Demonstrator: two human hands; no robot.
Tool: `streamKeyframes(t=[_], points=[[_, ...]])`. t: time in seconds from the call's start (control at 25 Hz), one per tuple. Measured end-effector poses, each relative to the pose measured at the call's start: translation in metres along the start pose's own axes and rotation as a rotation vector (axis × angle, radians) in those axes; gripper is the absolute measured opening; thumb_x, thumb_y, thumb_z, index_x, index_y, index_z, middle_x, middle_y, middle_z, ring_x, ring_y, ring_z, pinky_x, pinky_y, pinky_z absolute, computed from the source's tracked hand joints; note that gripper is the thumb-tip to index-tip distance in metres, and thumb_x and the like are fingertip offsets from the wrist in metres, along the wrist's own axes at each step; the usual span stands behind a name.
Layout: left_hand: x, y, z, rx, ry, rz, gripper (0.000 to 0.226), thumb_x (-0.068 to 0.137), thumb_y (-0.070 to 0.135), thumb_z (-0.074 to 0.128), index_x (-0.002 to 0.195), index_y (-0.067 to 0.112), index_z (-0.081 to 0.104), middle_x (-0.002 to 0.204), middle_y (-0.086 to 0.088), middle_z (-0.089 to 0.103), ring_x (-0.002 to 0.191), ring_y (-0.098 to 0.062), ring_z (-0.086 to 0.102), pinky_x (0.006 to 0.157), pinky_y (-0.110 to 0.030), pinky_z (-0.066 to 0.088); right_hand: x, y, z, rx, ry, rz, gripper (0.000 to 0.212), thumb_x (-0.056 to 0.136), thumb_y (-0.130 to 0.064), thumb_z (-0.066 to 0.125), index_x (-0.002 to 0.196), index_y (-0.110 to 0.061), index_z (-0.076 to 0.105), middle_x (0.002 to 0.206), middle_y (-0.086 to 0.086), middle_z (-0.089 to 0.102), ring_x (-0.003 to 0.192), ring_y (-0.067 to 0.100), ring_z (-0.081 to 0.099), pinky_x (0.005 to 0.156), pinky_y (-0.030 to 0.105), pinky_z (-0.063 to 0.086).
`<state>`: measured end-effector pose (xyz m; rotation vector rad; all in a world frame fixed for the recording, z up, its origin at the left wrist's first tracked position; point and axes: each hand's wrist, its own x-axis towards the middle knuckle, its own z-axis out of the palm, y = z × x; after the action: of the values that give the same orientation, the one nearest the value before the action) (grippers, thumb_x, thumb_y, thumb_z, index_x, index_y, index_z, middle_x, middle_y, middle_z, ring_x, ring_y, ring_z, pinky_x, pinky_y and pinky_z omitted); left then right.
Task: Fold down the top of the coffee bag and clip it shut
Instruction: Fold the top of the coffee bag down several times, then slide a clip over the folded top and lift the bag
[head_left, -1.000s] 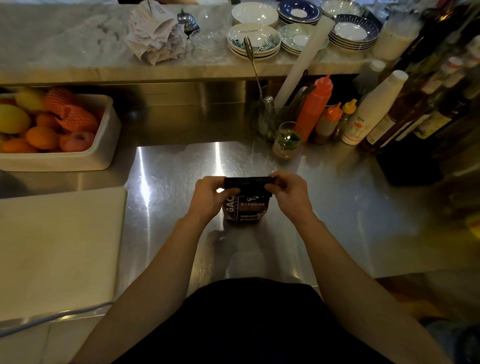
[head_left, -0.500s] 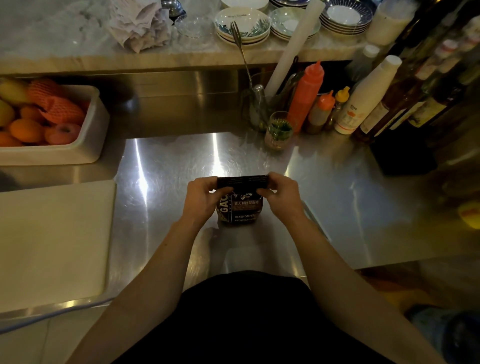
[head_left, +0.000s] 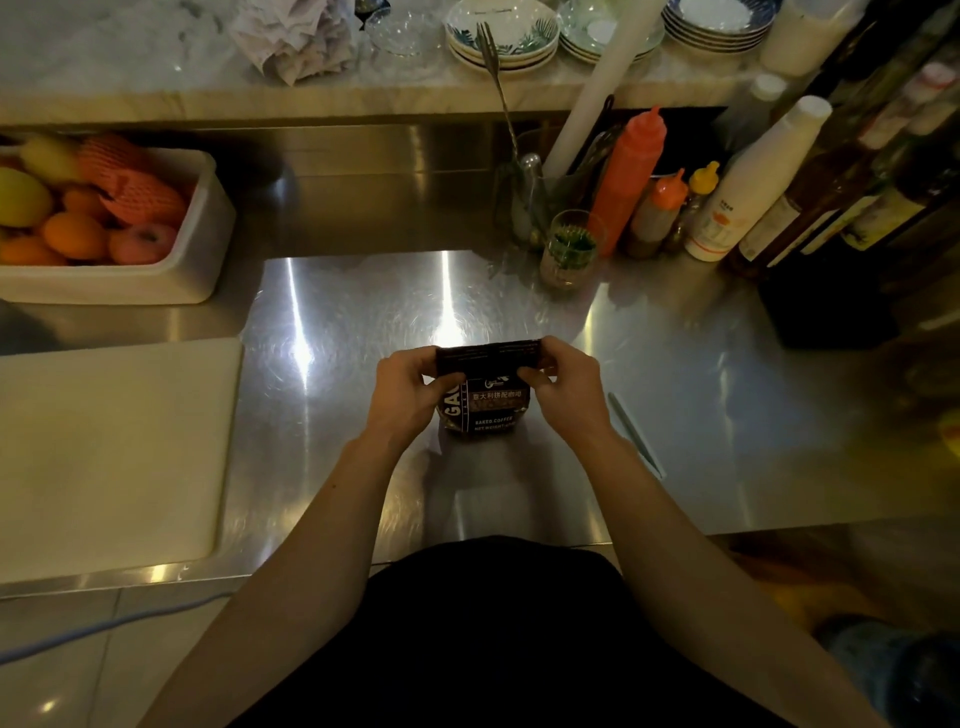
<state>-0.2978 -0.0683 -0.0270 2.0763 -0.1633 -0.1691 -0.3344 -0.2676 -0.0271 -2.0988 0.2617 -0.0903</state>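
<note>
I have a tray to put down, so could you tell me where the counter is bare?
Bare steel lies between the white cutting board and the coffee bag in both hands, and right of the thin clip. The back right corner, around the squeeze bottles, is crowded.

A white cutting board (head_left: 104, 457) is laid flat at the left edge of the steel counter (head_left: 701, 415). Behind it, oranges and other fruit (some wrapped in foam netting) are piled in a white tub (head_left: 171, 280). A tall red squeeze bottle (head_left: 628, 171), two smaller squeeze bottles and a white bottle (head_left: 753, 182) are lined up at the back right, with dark glass bottles (head_left: 852, 187) just beside them. A small glass (head_left: 569, 249) is set in front of a utensil holder. Stacked plates (head_left: 501, 36) and crumpled paper (head_left: 296, 36) are kept on the marble shelf (head_left: 104, 62) above.
</note>
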Motion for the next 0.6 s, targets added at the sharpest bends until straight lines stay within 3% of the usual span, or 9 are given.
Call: streamKeyframes(t=[0.12,0.24,0.32,0.44,0.6], points=[[0.001,0.0,0.003,-0.004,0.008,0.0,0.022,0.081,0.007,0.074,0.102,0.013,0.074,0.092,-0.001,0.074,0.079,-0.008,0.067,0.07,-0.017,0.049,-0.006,0.008,-0.011,-0.022,-0.053,-0.022,0.031,0.085,-0.016,0.069,0.114,-0.02,0.06,0.106,-0.006,0.065,0.095,0.007,0.059,0.081,0.016,0.044],[0.001,-0.001,0.003,-0.019,0.01,-0.01,0.023,0.081,0.006,0.073,0.103,0.011,0.074,0.093,-0.001,0.074,0.079,-0.009,0.068,0.07,-0.016,0.051,-0.022,0.038,-0.03,-0.065,0.045,0.035,0.04,0.087,-0.021,0.068,0.124,-0.022,0.055,0.12,0.0,0.062,0.107,0.012,0.058,0.089,0.024,0.046],[0.002,-0.002,0.003,-0.041,0.01,-0.027,0.025,0.081,0.005,0.074,0.105,0.01,0.073,0.096,-0.004,0.075,0.083,-0.015,0.07,0.075,-0.023,0.055,-0.035,0.066,-0.048,-0.182,0.115,0.111,0.036,0.088,-0.022,0.065,0.123,-0.021,0.056,0.122,0.006,0.059,0.111,0.02,0.056,0.092,0.03,0.045],[0.003,-0.003,0.004,-0.041,0.039,-0.034,0.028,0.08,0.005,0.075,0.107,0.01,0.072,0.099,-0.004,0.075,0.084,-0.014,0.07,0.076,-0.023,0.055,-0.051,0.103,-0.069,-0.404,0.042,0.331,0.034,0.087,-0.03,0.065,0.119,-0.024,0.057,0.126,0.011,0.052,0.116,0.029,0.051,0.089,0.037,0.044],[0.003,0.001,0.005,-0.052,0.059,-0.023,0.026,0.078,0.005,0.076,0.103,0.012,0.072,0.093,0.0,0.074,0.077,-0.004,0.068,0.072,-0.019,0.053,-0.07,0.13,-0.074,-0.549,-0.064,0.449,0.026,0.086,-0.037,0.063,0.11,-0.025,0.06,0.117,0.011,0.052,0.101,0.031,0.057,0.081,0.046,0.054]])
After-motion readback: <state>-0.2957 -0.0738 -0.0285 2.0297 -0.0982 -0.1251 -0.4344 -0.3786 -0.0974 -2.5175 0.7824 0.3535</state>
